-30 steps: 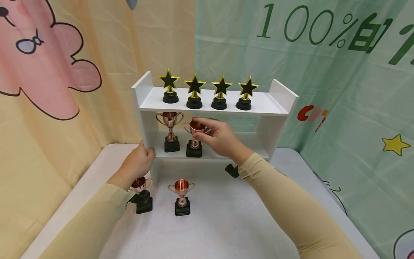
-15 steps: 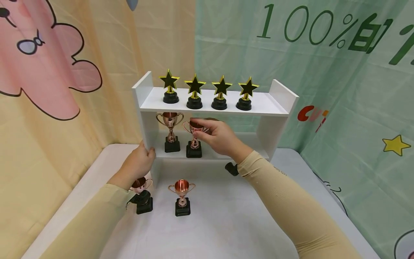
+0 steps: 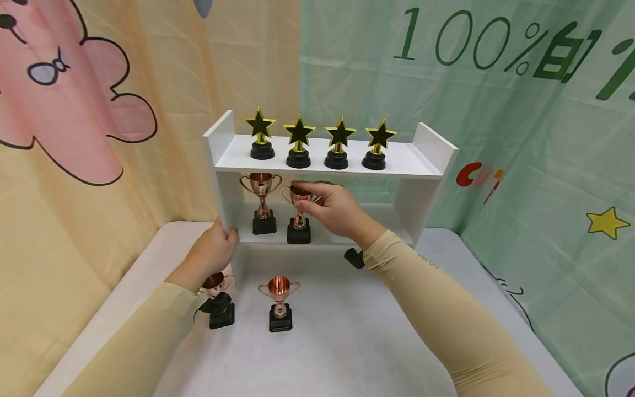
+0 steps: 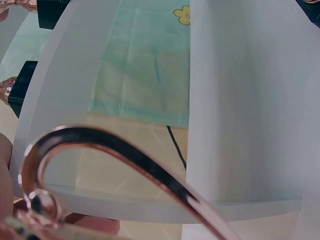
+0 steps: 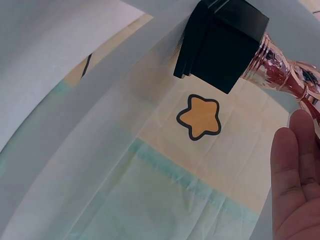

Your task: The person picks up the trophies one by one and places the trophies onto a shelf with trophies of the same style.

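Right hand [image 3: 339,212], its thumb and fingers pinching the copper cup trophy [image 3: 299,230], which appears to stand upright on the middle tier [image 3: 383,221]; compared with half a second ago, the base sits marginally nearer the tier's front edge, suggesting fine positioning. The left hand [image 3: 210,251] grips the left side of the white shelf unit [image 3: 228,196], presumably steadying it. Room is limited by the top board [image 3: 407,157] above, the front edge and a neighbouring cup [image 3: 264,221]; bare tier shows rightward, partly hidden.
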Motion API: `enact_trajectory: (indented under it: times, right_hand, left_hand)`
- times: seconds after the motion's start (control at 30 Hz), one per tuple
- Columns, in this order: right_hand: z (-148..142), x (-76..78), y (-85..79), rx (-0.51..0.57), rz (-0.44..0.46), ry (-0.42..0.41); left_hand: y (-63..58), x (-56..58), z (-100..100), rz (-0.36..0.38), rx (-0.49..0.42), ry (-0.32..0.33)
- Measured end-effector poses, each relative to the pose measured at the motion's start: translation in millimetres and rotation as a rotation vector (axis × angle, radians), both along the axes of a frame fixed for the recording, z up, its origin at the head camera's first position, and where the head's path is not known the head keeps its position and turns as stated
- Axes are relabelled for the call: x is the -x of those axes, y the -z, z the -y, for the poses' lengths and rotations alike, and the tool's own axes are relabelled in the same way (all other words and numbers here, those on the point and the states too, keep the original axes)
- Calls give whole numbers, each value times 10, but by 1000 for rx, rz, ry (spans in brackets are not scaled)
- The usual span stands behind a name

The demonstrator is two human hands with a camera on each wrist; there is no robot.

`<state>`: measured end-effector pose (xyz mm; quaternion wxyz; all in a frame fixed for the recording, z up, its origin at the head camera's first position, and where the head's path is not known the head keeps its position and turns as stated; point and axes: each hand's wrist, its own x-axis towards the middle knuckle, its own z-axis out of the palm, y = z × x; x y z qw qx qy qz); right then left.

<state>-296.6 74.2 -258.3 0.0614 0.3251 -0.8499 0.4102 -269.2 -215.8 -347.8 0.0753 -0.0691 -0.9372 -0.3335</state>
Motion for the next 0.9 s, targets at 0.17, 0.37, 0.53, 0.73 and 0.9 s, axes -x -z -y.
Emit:
enact_trajectory:
  times: [0.17,0.37,0.53,0.73,0.9]
  right_hand:
    - [10,20,11,8,13,-2]
    - [30,32,9,0,17,6]
    - [41,40,6,-19,12,12]
    - [47,55,10,-32,3,21]
    - [48,81,20,-42,-3,35]
  left_hand:
    - [7,6,3,-3,0,0]
    - [17,16,8,-11,4,-3]
    - [21,20,13,-7,9,-3]
    - [21,22,12,-9,6,-3]
    - [25,26,12,-9,5,-1]
